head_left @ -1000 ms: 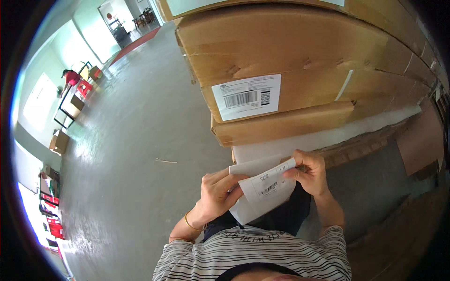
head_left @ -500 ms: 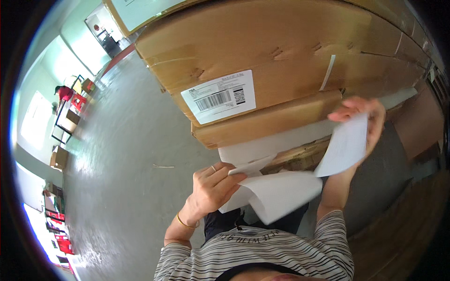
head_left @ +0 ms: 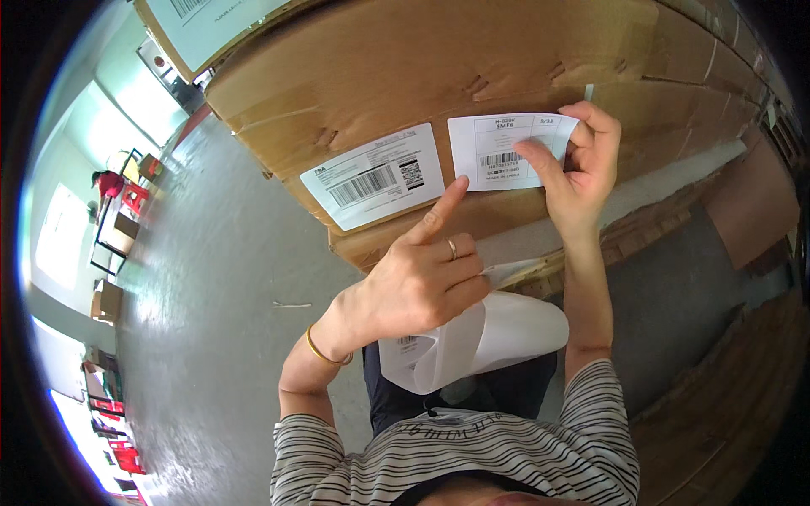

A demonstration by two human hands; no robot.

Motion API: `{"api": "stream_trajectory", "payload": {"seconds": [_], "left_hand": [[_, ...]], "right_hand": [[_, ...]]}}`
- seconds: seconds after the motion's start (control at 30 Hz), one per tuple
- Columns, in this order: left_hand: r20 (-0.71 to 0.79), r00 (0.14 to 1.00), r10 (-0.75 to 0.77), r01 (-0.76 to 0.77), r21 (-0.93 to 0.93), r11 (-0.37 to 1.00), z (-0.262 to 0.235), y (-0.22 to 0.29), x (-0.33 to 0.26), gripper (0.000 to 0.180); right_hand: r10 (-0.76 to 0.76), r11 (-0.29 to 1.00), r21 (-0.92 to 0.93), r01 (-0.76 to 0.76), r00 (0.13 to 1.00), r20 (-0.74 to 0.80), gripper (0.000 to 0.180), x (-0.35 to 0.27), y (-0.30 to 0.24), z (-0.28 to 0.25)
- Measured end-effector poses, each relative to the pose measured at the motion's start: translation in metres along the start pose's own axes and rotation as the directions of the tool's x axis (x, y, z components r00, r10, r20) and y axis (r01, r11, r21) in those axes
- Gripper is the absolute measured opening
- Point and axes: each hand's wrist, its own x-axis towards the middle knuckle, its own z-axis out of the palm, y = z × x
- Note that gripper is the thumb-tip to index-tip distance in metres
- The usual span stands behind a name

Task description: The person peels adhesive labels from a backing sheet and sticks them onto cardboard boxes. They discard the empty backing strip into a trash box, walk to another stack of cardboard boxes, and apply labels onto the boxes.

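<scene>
Right hand (head_left: pixel 584 175) pinches the right end of a white rectangular paper label (head_left: pixel 494 135), its long axis crosswise over the brown cardboard box (head_left: pixel 380 76), while the left hand (head_left: pixel 418 282), holding a looped white paper sheet (head_left: pixel 527 329), reaches an index finger to its lower-left corner.

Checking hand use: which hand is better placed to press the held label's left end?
Probably the left hand: its index finger is at the lower left corner of the held label, while the right hand pinches its right end.
</scene>
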Motion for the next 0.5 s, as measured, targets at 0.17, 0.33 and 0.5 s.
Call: {"api": "stream_trajectory", "payload": {"seconds": [0.17,0.33,0.5], "left_hand": [[-0.029,1.000,-0.006,0.005,-0.017,1.000,0.004,-0.008,0.003,0.010],[-0.009,1.000,-0.007,0.007,-0.024,1.000,0.008,-0.017,0.006,0.010],[-0.004,0.997,-0.073,0.072,-0.063,0.995,0.016,-0.025,0.004,0.013]], "right_hand": [[-0.016,1.000,-0.013,0.016,0.999,0.030,0.048,0.004,0.000,0.002],[0.014,0.999,-0.050,-0.013,1.000,0.013,0.048,0.002,0.001,0.005],[-0.120,0.954,-0.282,0.100,0.991,-0.055,0.056,0.003,0.007,0.011]]}}
